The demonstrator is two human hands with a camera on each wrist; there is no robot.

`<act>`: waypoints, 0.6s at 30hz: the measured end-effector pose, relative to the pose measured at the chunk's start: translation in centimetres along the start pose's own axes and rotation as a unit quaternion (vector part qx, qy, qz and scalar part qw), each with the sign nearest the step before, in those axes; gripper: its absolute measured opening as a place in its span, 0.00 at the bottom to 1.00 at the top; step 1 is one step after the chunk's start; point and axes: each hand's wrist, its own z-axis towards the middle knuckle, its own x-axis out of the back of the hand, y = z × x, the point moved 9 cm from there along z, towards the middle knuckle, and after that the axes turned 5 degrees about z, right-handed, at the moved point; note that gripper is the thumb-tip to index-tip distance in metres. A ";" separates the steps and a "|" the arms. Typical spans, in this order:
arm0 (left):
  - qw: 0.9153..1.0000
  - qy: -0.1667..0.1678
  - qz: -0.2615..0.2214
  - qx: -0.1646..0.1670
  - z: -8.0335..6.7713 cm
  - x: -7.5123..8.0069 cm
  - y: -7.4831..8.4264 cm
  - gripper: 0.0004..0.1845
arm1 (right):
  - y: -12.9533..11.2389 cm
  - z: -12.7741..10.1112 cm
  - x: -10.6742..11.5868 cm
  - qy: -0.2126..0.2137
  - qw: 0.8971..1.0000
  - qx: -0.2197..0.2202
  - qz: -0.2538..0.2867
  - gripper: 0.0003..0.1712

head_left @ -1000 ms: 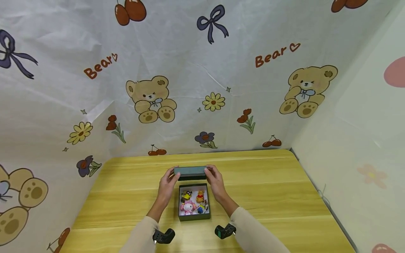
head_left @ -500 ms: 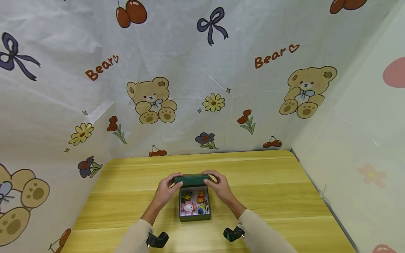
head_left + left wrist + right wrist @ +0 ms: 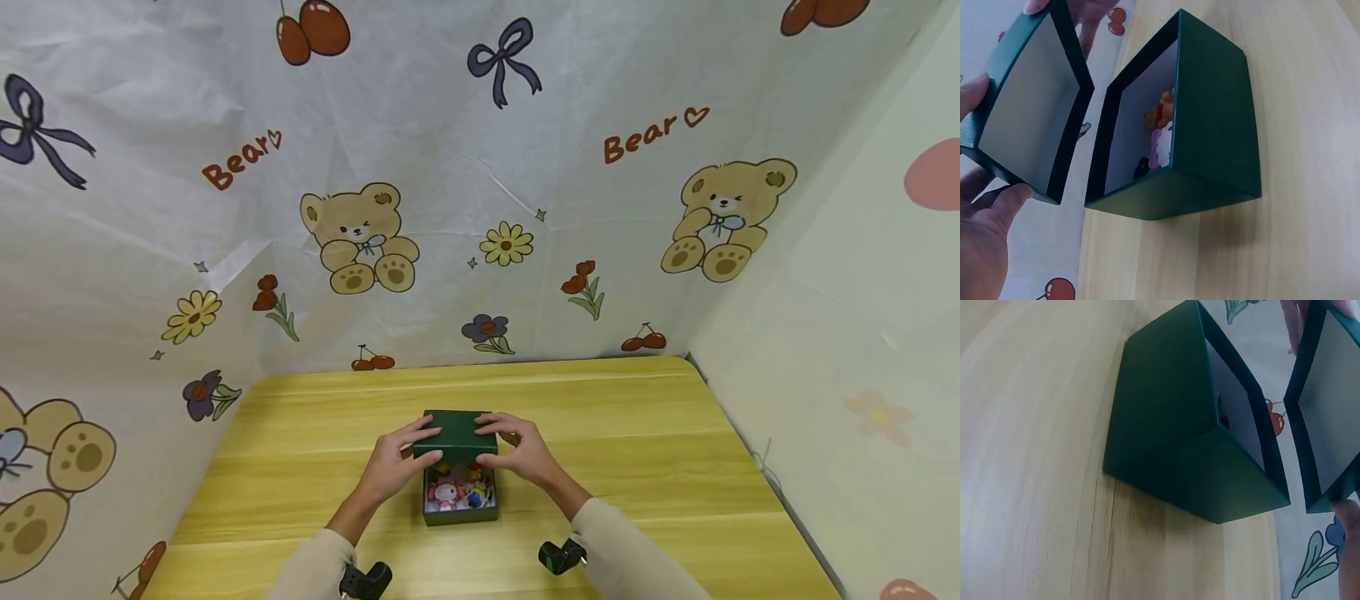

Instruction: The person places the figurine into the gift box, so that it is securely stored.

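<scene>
Here both hands, left hand [image 3: 392, 467] and right hand [image 3: 525, 457], pinch the dark green cardboard lid [image 3: 456, 436] by its ends, over the far half of the open green box [image 3: 459, 510] mid-desk [image 3: 660, 467]. Level it, align corners, lower evenly.

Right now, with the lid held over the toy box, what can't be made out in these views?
- Head view: the green lid hides the far part of the green box; the toy figures are too small to count.
- Left wrist view: the box wall hides most figures; the left hand is cut by the edge.
- Right wrist view: figures hidden; only fingertips of the right hand show.
</scene>
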 end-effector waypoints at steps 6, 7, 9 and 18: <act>0.997 -0.020 0.058 -0.042 -0.7 -0.6 0.5 0.23 | -0.3 -0.4 -0.2 -0.017 0.998 0.013 -0.051 0.19; 0.996 -0.022 0.075 -0.053 -0.8 -0.7 0.7 0.24 | -0.4 -0.5 -0.3 -0.020 0.998 0.018 -0.062 0.19; 0.992 -0.023 0.103 -0.074 -1.0 -0.9 1.0 0.24 | -0.7 -0.7 -0.5 -0.024 0.996 0.030 -0.079 0.18; 0.981 -0.022 0.155 -0.111 -1.7 -1.4 1.6 0.23 | -1.6 -1.3 -1.2 -0.027 0.986 0.083 -0.140 0.20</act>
